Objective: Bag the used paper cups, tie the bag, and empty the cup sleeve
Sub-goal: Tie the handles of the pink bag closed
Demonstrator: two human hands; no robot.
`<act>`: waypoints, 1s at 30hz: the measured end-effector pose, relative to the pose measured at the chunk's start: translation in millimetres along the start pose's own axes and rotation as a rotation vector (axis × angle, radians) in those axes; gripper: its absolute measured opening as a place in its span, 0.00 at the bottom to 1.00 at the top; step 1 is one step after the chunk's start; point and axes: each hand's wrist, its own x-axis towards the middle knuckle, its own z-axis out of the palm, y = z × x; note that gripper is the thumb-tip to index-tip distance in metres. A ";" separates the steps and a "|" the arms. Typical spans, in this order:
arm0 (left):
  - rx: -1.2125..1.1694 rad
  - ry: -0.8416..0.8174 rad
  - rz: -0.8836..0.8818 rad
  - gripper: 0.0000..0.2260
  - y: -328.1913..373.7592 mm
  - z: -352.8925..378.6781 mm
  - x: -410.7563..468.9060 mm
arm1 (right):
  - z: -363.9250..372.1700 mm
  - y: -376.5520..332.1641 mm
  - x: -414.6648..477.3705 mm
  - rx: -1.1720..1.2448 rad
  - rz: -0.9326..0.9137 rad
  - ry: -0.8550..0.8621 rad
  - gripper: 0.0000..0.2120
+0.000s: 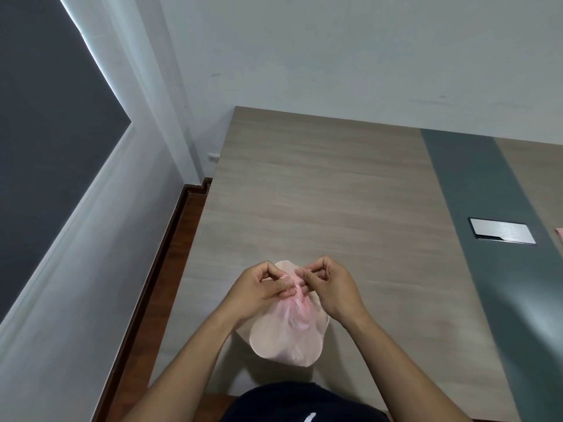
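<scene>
A pale pink plastic bag (pixel 283 336) bulges on the wooden table (pixel 320 193) near its front edge, filled with something I cannot make out through the plastic. Its top is gathered into twisted pink handles between my hands. My left hand (pixel 262 289) pinches one twisted handle from the left. My right hand (pixel 332 284) pinches the other from the right, the fingertips of both hands meeting above the bag. No loose cups and no cup sleeve are visible.
A grey strip (pixel 487 223) crosses the table at the right, with a brushed metal plate (pixel 502 231) set into it. A pink edge (pixel 559 236) shows at the far right border. White walls stand behind and to the left, with dark floor between wall and table.
</scene>
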 end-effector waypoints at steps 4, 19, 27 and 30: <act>0.275 0.011 0.102 0.10 2.3 2.8 0.1 | 10.2 5.7 -2.7 -0.133 -0.020 0.098 0.08; 0.059 0.122 0.045 0.10 -7.5 -3.1 12.3 | 8.8 13.2 -3.8 -0.215 -0.146 -0.250 0.06; 0.269 0.232 0.097 0.03 -13.9 -7.1 15.9 | 5.4 6.8 -5.9 -0.079 -0.064 -0.408 0.12; 0.403 0.232 0.152 0.03 -18.1 -8.1 15.2 | 5.7 7.1 -9.1 -0.126 -0.018 -0.464 0.11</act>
